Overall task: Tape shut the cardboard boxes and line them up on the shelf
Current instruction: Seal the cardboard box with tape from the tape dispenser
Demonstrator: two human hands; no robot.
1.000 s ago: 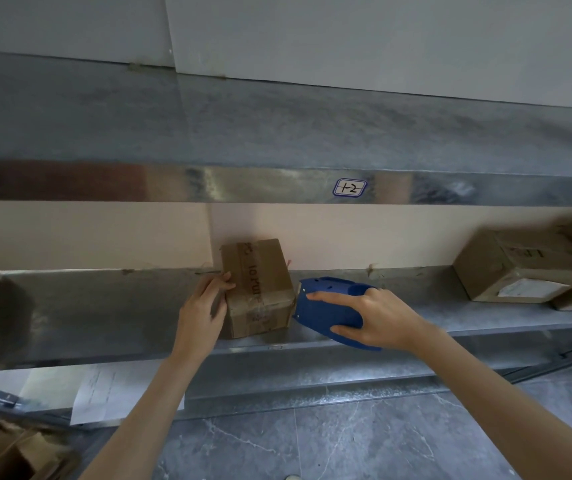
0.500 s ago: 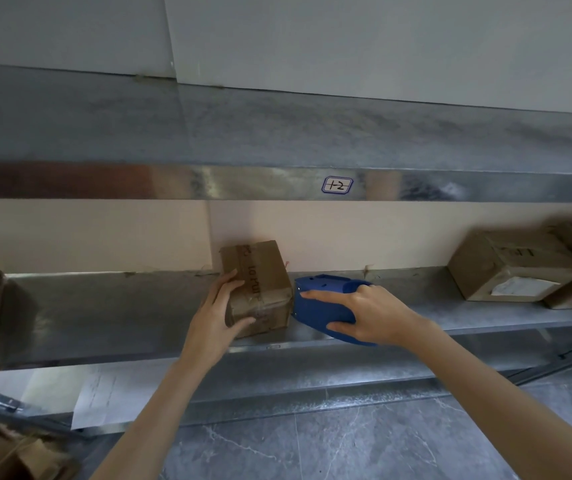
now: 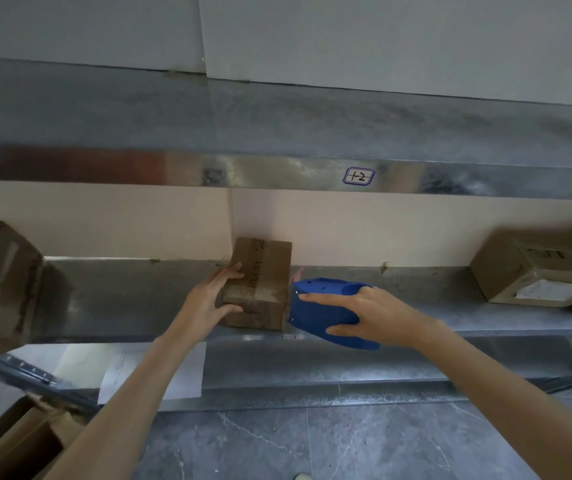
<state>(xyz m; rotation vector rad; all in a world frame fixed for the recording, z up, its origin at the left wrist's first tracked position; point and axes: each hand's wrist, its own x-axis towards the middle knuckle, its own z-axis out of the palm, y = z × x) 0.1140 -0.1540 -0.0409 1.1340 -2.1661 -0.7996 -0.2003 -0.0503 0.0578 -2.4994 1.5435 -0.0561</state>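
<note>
On the grey metal shelf (image 3: 139, 299), the left hand (image 3: 208, 303) grips a small taped brown cardboard box (image 3: 260, 282); right hand (image 3: 374, 317) fingers clasp a blue plastic tape dispenser (image 3: 322, 306) beside it.

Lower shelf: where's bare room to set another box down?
Two bare stretches of shelf: between the big box far left and the small box gripped by the left hand; and between the tape dispenser in the right hand and the labelled box far right. Crowded mid-shelf, around both hands.
</note>
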